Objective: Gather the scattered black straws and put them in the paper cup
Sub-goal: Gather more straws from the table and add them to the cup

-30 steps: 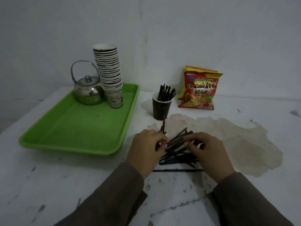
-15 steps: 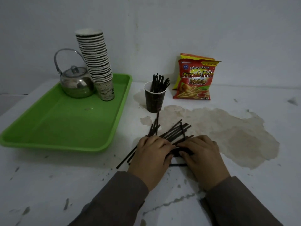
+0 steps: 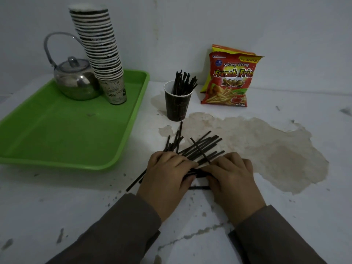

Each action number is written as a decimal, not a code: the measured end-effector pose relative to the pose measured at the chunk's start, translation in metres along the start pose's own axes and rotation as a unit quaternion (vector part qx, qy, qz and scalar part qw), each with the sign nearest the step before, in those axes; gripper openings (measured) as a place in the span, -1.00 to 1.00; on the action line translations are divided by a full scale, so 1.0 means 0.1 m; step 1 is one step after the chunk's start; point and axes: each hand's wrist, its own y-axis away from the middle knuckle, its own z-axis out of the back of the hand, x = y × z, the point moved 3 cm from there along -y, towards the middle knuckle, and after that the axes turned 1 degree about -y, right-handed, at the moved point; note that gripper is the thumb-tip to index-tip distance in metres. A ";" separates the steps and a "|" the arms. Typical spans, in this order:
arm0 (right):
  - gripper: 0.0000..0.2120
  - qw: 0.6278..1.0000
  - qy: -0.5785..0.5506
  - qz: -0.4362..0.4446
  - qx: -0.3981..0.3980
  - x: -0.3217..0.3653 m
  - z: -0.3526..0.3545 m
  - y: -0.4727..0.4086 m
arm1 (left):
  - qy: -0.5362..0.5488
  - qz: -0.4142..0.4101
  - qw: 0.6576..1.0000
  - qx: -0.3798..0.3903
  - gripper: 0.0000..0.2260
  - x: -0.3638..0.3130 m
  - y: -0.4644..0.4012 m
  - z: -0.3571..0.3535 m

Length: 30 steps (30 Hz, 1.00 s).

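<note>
Both hands over the loose straws on the worktop [image 3: 57, 197].

Left hand [image 3: 165, 178] and right hand [image 3: 231, 180] lie knuckles-up on the scattered black straws [image 3: 200, 147]; fingers seemingly curled around some, near the paper cup [image 3: 177, 105].

A white table [image 3: 57, 202], chipped, with a brown stain [image 3: 266, 149]; a cup [image 3: 177, 105] stands at its middle; left of the cup a green tray [image 3: 57, 130]; right, a snack bag [image 3: 230, 79]; in front, loose straws [image 3: 202, 147].
</note>
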 end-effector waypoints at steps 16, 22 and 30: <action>-0.86 0.996 -0.029 -0.062 0.064 -0.03 0.04 -0.01 | 0.029 0.033 0.999 0.002 -0.69 -0.01 -0.02 0.06; -0.96 0.985 -0.091 -0.097 0.109 -0.17 0.17 -0.02 | 0.033 0.059 0.998 -0.020 -0.47 -0.01 -0.02 0.08; -0.77 0.967 -0.188 -0.161 0.050 -0.27 0.35 -0.03 | 0.002 0.041 0.997 -0.061 -0.73 -0.16 -0.01 0.10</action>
